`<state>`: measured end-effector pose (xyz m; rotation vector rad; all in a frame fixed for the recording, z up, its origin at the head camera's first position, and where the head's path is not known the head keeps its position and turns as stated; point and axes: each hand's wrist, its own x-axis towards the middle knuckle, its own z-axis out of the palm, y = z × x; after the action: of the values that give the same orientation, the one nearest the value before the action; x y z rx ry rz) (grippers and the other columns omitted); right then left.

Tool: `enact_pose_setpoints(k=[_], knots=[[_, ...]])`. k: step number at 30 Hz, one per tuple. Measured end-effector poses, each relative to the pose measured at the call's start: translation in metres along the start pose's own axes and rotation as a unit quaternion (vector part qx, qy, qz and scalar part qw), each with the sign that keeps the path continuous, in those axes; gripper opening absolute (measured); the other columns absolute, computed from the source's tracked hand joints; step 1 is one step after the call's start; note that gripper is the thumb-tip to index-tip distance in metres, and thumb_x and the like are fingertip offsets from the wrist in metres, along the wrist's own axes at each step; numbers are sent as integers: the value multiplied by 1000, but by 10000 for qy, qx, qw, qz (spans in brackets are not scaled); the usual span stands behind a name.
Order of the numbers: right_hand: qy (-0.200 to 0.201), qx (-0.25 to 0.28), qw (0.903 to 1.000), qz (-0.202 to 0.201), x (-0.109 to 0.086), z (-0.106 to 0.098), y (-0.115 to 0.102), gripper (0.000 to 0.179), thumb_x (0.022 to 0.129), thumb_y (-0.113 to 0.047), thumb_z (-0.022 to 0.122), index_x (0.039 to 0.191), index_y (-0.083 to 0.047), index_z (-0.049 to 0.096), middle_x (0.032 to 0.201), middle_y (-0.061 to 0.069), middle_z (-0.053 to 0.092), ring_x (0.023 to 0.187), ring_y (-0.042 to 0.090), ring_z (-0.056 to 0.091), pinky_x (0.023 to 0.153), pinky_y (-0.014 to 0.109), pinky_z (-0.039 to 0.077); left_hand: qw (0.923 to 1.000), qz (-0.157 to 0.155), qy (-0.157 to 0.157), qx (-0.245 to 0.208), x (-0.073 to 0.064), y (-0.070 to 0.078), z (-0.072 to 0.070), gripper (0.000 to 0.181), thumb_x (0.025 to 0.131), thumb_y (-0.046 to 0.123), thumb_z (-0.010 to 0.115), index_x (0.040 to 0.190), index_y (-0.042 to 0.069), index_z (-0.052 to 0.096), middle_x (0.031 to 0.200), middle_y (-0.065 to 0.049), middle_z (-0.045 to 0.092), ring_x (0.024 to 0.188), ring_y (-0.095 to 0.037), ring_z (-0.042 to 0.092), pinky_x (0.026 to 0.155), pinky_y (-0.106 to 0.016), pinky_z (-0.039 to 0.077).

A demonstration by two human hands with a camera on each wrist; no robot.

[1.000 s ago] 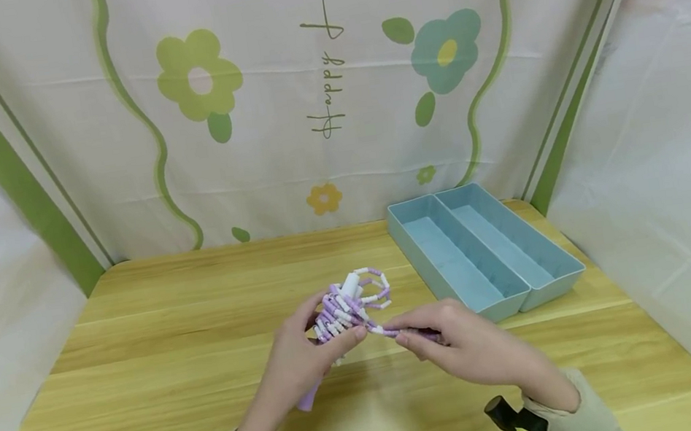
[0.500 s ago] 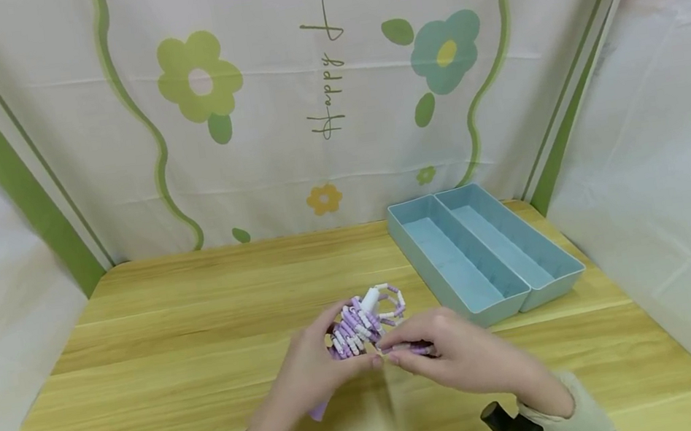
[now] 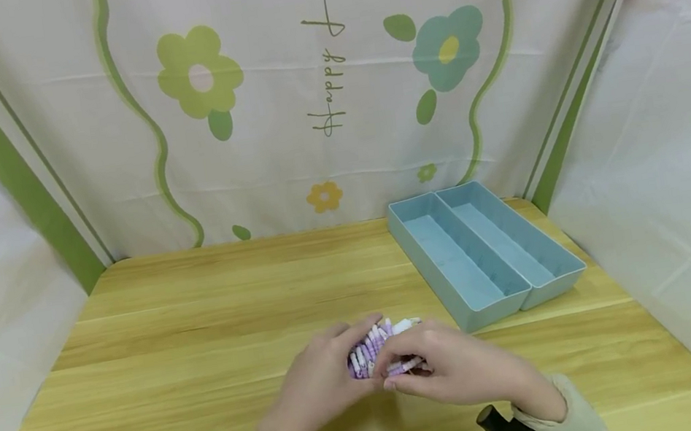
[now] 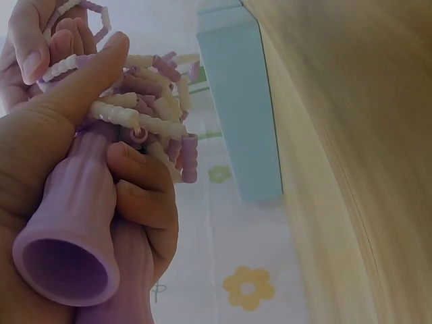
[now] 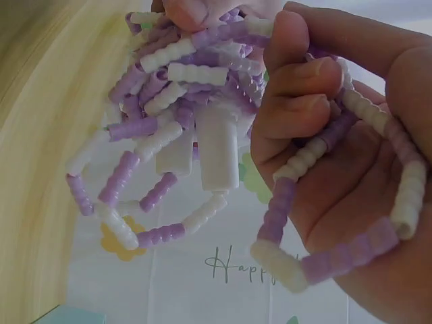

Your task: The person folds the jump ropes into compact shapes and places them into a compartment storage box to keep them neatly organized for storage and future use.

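Your left hand [image 3: 316, 381] was wrapped around the handles [image 4: 71, 202] of the beaded jump rope [image 5: 199, 74], thumb lying across the strands, I'm guessing so the bunch wouldn't spring apart. Your right hand [image 3: 455, 362] had a loop [image 5: 347, 260] of it pinched, probably to keep that slack from flopping about. Both hands were close together, holding the rope up over the counter [image 3: 202, 324]. The blue trays [image 3: 498, 310] sat off right, maybe just to give your elbows room.
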<state>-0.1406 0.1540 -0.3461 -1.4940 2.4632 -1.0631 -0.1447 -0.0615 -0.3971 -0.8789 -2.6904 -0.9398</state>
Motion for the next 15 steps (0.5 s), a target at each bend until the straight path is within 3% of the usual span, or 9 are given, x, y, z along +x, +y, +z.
enact_pose_setpoints(k=[7,15], knots=[[324,-74,9993,-190,-1,-1,1,13,92,-9,71,101,-13,62,91,-8,64,79,0,58,68,15,50,9996,291,-55,-2,-2,4,2,75,77,68,69,139,27,58,98,1,64,71,-5,54,56,-19,46],[569,-536,9959,-456,-2,-5,3,19,85,-13,79,95,-13,63,86,-9,65,75,-1,57,66,11,47,9983,500,-192,-237,0,5,1,58,77,62,75,127,36,61,93,7,63,72,-2,55,55,-18,46]])
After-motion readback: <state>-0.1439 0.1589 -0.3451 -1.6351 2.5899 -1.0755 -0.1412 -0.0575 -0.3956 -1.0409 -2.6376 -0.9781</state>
